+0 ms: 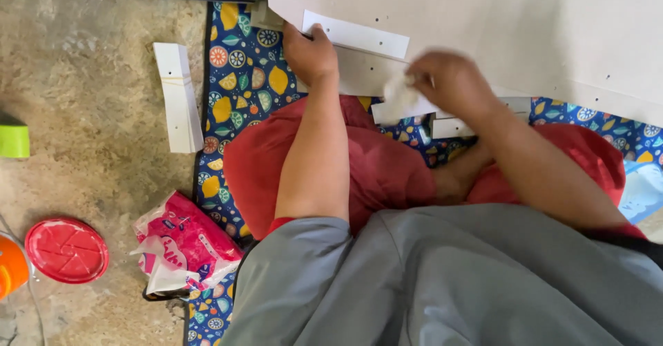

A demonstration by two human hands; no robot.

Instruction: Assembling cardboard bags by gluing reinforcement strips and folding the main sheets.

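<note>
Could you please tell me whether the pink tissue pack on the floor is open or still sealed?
Open: white tissue spills from the torn end of the pink tissue pack, beside the red lid.
</note>
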